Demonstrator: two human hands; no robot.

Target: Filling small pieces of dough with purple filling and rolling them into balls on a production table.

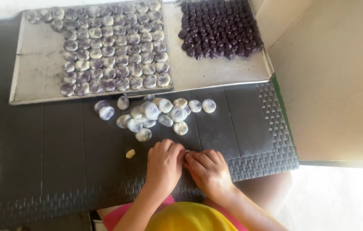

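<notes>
- The metal baking tray (215, 68) lies well beyond the fingertips, across the far side of the dark woven mat (258, 154); its near rim sits just past the loose pile, so a piece pushed forward carelessly would, I judge, butt against that rim rather than land in a row
- The rows of wrapped purple-and-white dough balls (115, 47) fill the tray's left half, packed touching; squeezing one more in could, in my view, dent its neighbours
- The block of dark purple filling balls (220, 28) sits at the far right of the tray, the longest reach from the fingers; an arm going there passes over the pile and might drag across it
- The loose pile of wrapped balls (158, 115) lies just ahead of the fingertips, some stacked on others; a nudge could roll or squash the soft top ones
- The left hand (164, 164) and right hand (209, 171) meet knuckle to knuckle on the mat, fingers curled down and pressed together; what they enclose is hidden, so I cannot tell whether they grip a piece; only a pale sliver shows between them
- A small scrap of pale dough (130, 153) rests just left of the left fingers, apart from them; a sweeping wrist could flatten it
</notes>
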